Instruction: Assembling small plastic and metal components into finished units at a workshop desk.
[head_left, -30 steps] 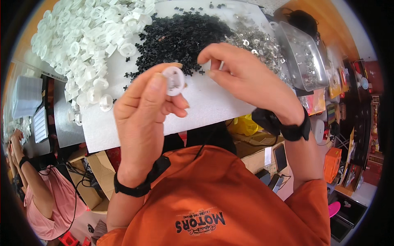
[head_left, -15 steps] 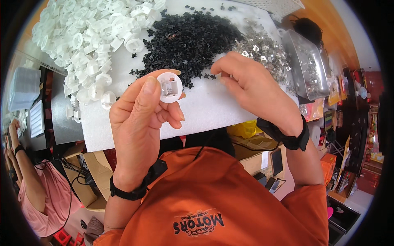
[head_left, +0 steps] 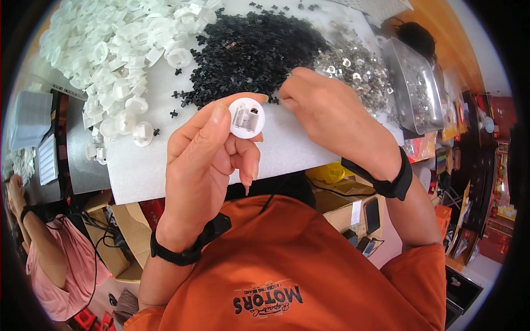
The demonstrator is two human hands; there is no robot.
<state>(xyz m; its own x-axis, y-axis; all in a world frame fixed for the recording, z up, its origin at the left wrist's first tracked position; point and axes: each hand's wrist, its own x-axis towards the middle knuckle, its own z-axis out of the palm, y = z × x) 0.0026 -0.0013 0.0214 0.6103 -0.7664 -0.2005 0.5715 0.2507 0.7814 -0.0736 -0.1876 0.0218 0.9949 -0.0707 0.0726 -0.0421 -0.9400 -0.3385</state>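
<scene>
My left hand (head_left: 207, 160) holds a small round white plastic part (head_left: 247, 117) between thumb and fingertips, its open face toward me with a metal piece seen inside. My right hand (head_left: 331, 116) is just to the right of it, fingers curled over the edge of the black pile; whether it pinches a piece is hidden. Behind lie a heap of black cross-shaped pieces (head_left: 248, 52), a heap of white plastic parts (head_left: 116, 49) and a pile of small shiny metal pieces (head_left: 356, 69), all on a white foam sheet (head_left: 287, 151).
A clear plastic tray (head_left: 417, 88) of metal pieces stands at the right of the sheet. Cardboard boxes (head_left: 118, 237) sit under the table at the left. Another person in pink (head_left: 52, 270) sits at the lower left. Shelves with goods fill the far right.
My left hand has lifted the white part closer and turned its open face toward me. My right hand has shifted slightly right and up toward the black and metal piles.
</scene>
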